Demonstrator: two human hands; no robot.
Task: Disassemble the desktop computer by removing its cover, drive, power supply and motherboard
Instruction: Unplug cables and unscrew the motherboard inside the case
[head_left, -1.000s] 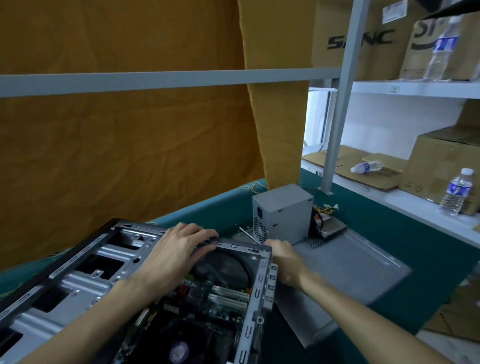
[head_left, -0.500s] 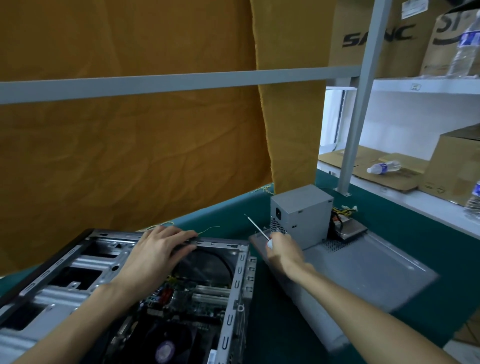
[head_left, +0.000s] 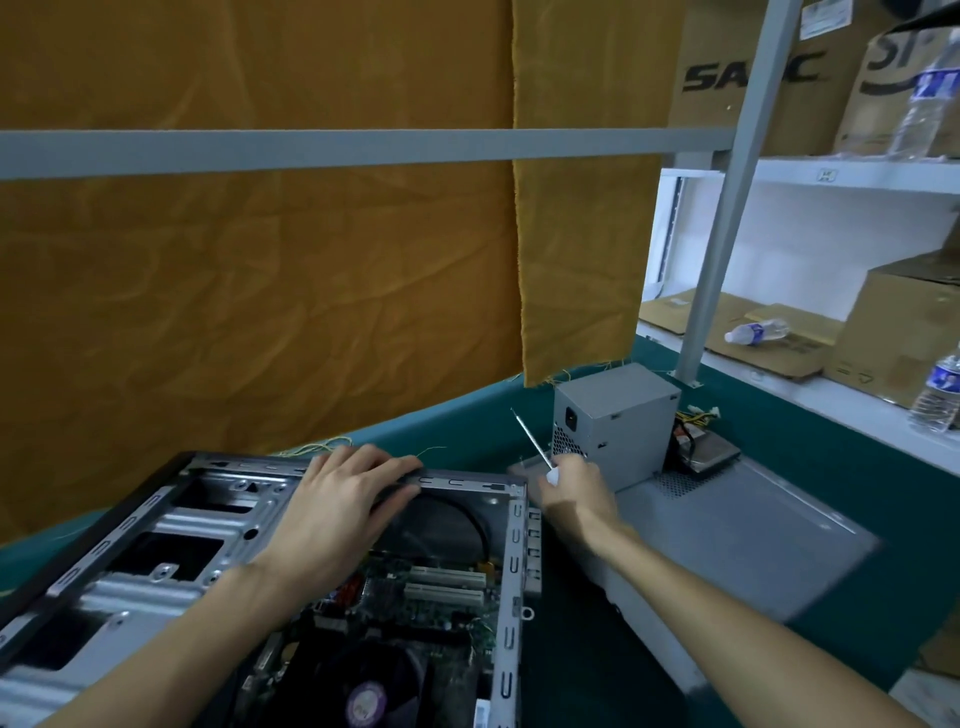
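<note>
The right hand (head_left: 574, 480) grips a screwdriver (head_left: 532, 441), shaft pointing up and away, just beside the power supply (head_left: 615, 421) standing on the removed cover (head_left: 748, 525) toward the desk's (head_left: 597, 670) far edge, while the left hand (head_left: 337, 506) lies flat-fingered on the open computer case's (head_left: 182, 551) far rail, motherboard (head_left: 415, 608) inside.

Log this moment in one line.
left hand: rests on case rim | right hand: holds screwdriver | power supply: out | motherboard: in

grey power supply (head_left: 615, 415), mustard curtain (head_left: 260, 291)
</note>
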